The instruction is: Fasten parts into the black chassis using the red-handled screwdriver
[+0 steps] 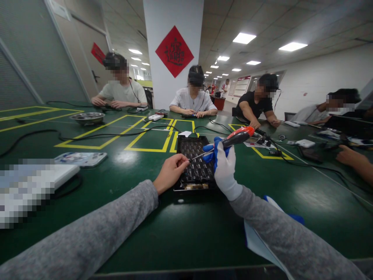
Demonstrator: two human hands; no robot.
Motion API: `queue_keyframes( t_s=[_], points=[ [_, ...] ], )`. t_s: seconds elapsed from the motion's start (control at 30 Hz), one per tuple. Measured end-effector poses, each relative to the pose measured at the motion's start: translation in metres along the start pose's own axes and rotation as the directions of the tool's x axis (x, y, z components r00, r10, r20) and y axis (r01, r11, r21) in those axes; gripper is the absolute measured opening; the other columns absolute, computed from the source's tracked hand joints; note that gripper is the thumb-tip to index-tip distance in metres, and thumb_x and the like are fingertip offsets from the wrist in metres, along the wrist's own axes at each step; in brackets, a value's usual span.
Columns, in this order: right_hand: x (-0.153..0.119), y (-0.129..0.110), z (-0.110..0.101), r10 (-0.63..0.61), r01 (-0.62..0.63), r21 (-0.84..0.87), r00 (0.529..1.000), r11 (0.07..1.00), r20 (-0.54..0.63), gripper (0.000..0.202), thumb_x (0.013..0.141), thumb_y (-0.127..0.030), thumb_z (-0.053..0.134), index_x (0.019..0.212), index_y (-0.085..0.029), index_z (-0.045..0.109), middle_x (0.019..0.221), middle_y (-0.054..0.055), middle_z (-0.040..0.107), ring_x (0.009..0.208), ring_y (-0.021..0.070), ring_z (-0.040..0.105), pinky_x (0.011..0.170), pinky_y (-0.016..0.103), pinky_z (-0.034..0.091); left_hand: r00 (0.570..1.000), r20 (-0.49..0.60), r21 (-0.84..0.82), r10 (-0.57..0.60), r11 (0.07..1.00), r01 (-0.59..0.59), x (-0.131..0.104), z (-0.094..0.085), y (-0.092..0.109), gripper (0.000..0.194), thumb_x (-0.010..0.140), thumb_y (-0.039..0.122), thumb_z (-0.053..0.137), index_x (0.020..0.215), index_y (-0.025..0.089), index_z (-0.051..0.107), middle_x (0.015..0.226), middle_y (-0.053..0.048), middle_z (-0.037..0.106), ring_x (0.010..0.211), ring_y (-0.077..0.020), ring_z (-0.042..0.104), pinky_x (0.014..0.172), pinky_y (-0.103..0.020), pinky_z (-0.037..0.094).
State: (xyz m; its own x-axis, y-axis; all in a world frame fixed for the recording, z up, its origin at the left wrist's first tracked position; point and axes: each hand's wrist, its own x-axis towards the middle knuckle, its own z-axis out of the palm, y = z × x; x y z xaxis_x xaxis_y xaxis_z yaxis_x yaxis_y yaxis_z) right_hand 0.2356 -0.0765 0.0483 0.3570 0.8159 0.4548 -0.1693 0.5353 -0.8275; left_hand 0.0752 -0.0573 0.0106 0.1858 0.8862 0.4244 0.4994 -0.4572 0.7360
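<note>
a red diamond sign [174, 51] is hanging on a pillar [169, 91], and a metal bowl [87, 121] (round, shiny) is sitting farther left.

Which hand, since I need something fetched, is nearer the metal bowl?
Left. The left hand is nearer the camera than the metal bowl, to its right; the gloved right hand is farther right, gripping a screwdriver.

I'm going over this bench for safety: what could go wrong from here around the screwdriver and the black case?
The bare left hand has its fingertips right at the tip of the screwdriver, so a slip by the gloved right hand could jab them.
Anything small at that tip might drop into the black case below and be hard to spot among its dark contents.
</note>
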Motion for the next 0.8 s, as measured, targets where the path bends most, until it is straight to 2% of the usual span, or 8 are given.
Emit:
queue_keyframes(
  t_s=[0.2, 0.37, 0.47, 0.6, 0.8],
  points=[
    [-0.01, -0.004, -0.001, -0.049, 0.054, -0.047, 0.993, 0.997, 0.107, 0.031, 0.08, -0.039, 0.054, 0.106, -0.021, 0.052, 0.077, 0.0, 0.066, 0.061, 0.0111, 0.06, 0.06, 0.026, 0.052, 1.0, 0.0, -0.005, 0.0, 1.0, 0.0, 0.0, 0.0, 0.0, 0.022, 0.082, 0.034, 0.047, 0.076, 0.015, 0.056, 0.066, 0.002, 0.053, 0.061, -0.0112, 0.046, 0.059, -0.023, 0.035],
    [-0.012, -0.002, 0.0, -0.079, 0.082, -0.026, 0.99, 0.996, 0.12, 0.03, 0.08, -0.036, 0.056, 0.106, -0.021, 0.053, 0.08, 0.0, 0.067, 0.066, 0.012, 0.062, 0.063, 0.027, 0.053, 1.0, 0.005, 0.001, 0.005, 1.0, -0.005, 0.0, -0.001, -0.002, 0.021, 0.082, 0.033, 0.047, 0.075, 0.015, 0.055, 0.066, 0.002, 0.051, 0.061, -0.0113, 0.045, 0.059, -0.023, 0.035],
    [-0.011, 0.001, -0.002, -0.088, 0.089, 0.0, 0.982, 0.996, 0.166, 0.03, 0.08, -0.035, 0.056, 0.106, -0.02, 0.053, 0.082, 0.001, 0.067, 0.069, 0.0132, 0.064, 0.063, 0.027, 0.054, 1.0, 0.01, -0.003, 0.003, 1.0, -0.003, 0.001, -0.001, -0.003, 0.02, 0.082, 0.032, 0.047, 0.073, 0.015, 0.054, 0.064, 0.003, 0.049, 0.061, -0.0112, 0.045, 0.058, -0.023, 0.034],
    [-0.011, 0.006, -0.007, -0.132, 0.141, -0.013, 0.952, 0.99, 0.275, 0.031, 0.08, -0.031, 0.058, 0.108, -0.02, 0.052, 0.089, 0.003, 0.067, 0.076, 0.0154, 0.065, 0.069, 0.031, 0.054, 1.0, 0.004, 0.012, 0.011, 1.0, -0.011, 0.001, -0.001, -0.002, 0.019, 0.082, 0.031, 0.047, 0.072, 0.016, 0.053, 0.063, 0.003, 0.048, 0.06, -0.0111, 0.044, 0.057, -0.023, 0.033],
    [-0.012, 0.01, -0.013, -0.178, 0.229, -0.068, 0.883, 0.971, 0.434, 0.031, 0.079, -0.027, 0.059, 0.109, -0.021, 0.052, 0.094, 0.005, 0.066, 0.088, 0.0183, 0.063, 0.08, 0.036, 0.051, 0.999, 0.013, 0.07, 0.044, 0.997, -0.045, 0.001, -0.002, 0.001, 0.017, 0.082, 0.028, 0.046, 0.071, 0.016, 0.053, 0.065, 0.003, 0.049, 0.062, -0.0119, 0.045, 0.059, -0.024, 0.034]
  ],
)
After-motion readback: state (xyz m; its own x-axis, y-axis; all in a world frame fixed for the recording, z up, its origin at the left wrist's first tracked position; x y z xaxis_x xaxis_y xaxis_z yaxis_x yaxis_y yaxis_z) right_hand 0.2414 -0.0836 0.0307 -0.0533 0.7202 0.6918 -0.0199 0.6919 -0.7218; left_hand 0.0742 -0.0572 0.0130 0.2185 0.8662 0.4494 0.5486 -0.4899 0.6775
